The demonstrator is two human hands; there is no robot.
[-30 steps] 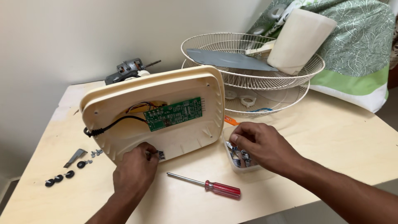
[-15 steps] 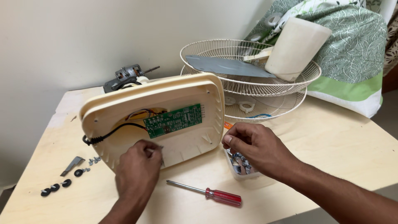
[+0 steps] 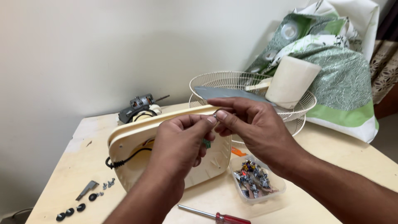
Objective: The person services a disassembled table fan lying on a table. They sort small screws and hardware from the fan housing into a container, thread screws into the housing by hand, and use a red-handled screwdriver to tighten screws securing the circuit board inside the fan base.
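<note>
fan base (image 3: 124,143): smooth cream plastic | table (image 3: 352,157): matt pale wood | grilles (image 3: 232,81): wire metal

A plain off-white wall (image 3: 103,49) is filling the upper left of the view and is running behind the full width of the table (image 3: 340,157). The table is presenting a pale, light-wood top with a faint grain and is standing directly against this wall. Soft, even light is falling across the wall and the table top, and it is casting only weak shadows. At the right, a green-and-white leaf-patterned fabric (image 3: 344,74) is lying heaped behind the table. Beyond it, at the far right edge, a dark curtain with a pale floral pattern (image 3: 385,70) is hanging beside a strip of brown flooring (image 3: 387,108).
</note>
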